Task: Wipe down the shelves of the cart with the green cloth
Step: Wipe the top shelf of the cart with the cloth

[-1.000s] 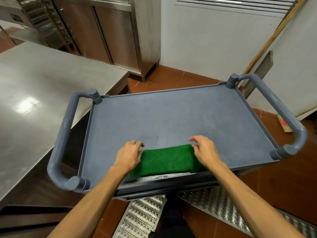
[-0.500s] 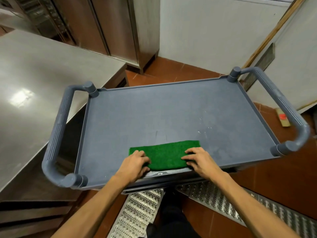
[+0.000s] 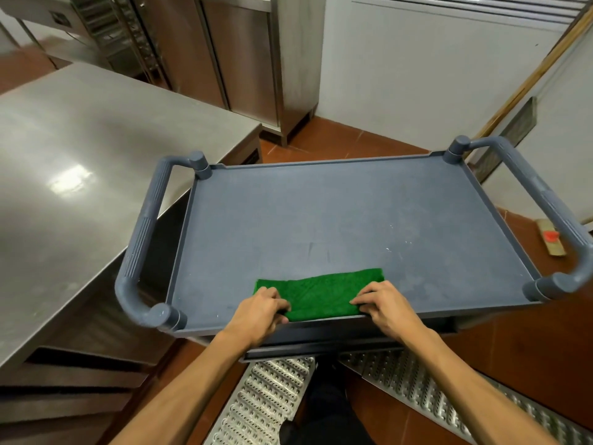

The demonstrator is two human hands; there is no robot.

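Note:
The grey plastic cart's top shelf (image 3: 337, 216) lies right in front of me. A green cloth (image 3: 324, 293) is spread flat on it along the near rim. My left hand (image 3: 260, 313) grips the cloth's near left corner with curled fingers. My right hand (image 3: 385, 306) pinches its near right edge. The lower shelves are hidden under the top one.
Thick grey handles stand at the cart's left end (image 3: 141, 239) and right end (image 3: 552, 203). A steel table (image 3: 80, 149) runs close along the left. Steel cabinets (image 3: 244, 59) and a white wall are behind. Metal floor grates (image 3: 263, 403) lie under me; a floor brush (image 3: 550, 237) at right.
The cloth was a thick folded bundle between my hands; it has been opened out flat, and both hands have come to its near edge.

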